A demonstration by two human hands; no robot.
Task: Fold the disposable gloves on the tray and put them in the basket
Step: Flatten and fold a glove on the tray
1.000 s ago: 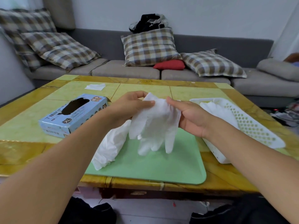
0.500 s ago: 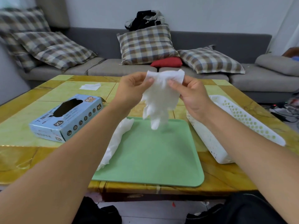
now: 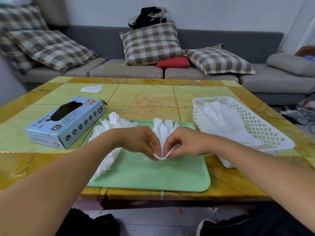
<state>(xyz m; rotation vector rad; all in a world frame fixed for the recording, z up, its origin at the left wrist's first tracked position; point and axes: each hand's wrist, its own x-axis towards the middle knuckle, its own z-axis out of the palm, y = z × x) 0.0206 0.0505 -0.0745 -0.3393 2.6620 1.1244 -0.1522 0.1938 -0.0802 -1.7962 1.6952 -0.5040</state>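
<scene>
Both hands hide the middle of the thin white disposable glove lying on the flat green plastic tray; only its fingers and cuff show. The left hand and right hand meet knuckle to knuckle, each pinching the cuff edge low over the tray. The left forearm covers part of a crumpled white glove pile at the tray's left edge. More folded white gloves lie in the white perforated plastic basket just right of the tray; a blue cardboard glove box sits left on the yellow-green tiled table.

A blue glove box and white tissue lie on the table.
</scene>
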